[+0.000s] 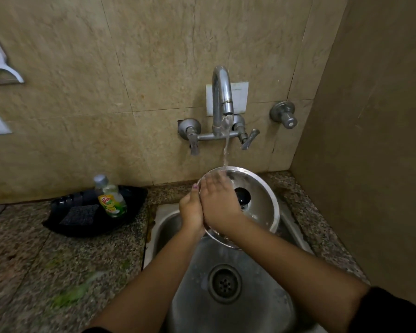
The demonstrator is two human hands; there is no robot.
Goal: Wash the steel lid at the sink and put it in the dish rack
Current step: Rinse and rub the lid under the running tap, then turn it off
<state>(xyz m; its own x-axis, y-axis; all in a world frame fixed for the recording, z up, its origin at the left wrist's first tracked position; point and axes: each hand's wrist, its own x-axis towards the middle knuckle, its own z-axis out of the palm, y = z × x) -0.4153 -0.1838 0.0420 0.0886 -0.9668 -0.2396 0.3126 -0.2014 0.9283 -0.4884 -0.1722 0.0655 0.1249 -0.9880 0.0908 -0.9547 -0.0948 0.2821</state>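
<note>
A round steel lid point(262, 203) with a black knob point(242, 196) is held tilted over the steel sink point(226, 265), its top side facing me. Water runs from the chrome tap point(222, 97) onto the lid's upper edge. My left hand point(191, 210) grips the lid's left rim, thumb over the edge. My right hand point(217, 203) lies flat on the lid's face, fingers spread under the stream. No dish rack is in view.
A black tray point(130, 212) on the granite counter point(58, 260) left of the sink holds a green dish-soap bottle point(111, 198) and a dark scrub pad point(79, 213). The sink drain point(224, 283) lies below my arms. A tiled wall stands behind, a side wall at right.
</note>
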